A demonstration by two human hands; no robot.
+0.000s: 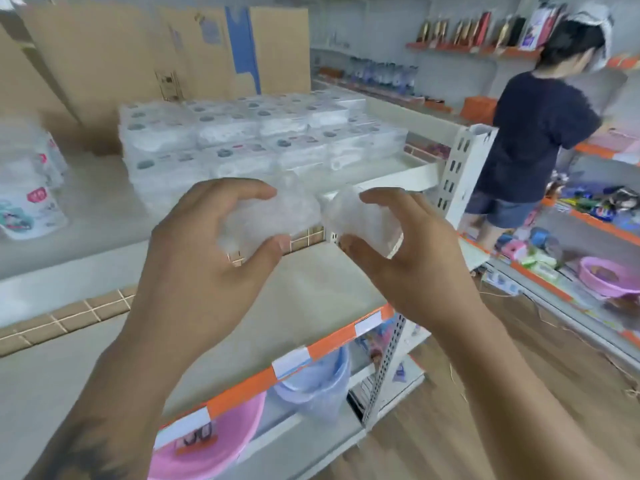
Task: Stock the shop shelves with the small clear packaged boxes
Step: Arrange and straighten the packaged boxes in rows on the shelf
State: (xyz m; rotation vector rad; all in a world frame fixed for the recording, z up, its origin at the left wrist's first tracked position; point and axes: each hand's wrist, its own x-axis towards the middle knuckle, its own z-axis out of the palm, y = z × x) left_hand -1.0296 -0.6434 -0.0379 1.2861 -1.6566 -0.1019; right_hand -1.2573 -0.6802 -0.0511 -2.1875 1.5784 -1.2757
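Cardboard cartons (104, 64): standing along the back edge of the top shelf, behind the stock.
Top shelf (97, 209): carrying everything placed so far; much of its front and left part is lying bare.
Stacked clear boxes (263, 140): sitting in a block several layers high toward the back right corner of the top shelf. This much of the stocking is looking done, and by my reading the bare shelf is leaving plenty to fill.
Other person (533, 133): standing at the far shelving on the right, turned away.
White printed packs (31, 195): leaning at the left edge of the top shelf.
Pink basin (207, 441): sitting on the lower shelf under the orange price strip.
Left hand (207, 258): curling thumb and fingers round a crumpled clear wrapper (273, 216), held above the shelf's front edge.
Right hand (412, 251): gripping a small clear box (363, 220) between thumb and fingers, just beside the wrapper; whether the two are touching is too blurred to tell. This box is not yet on the shelf.
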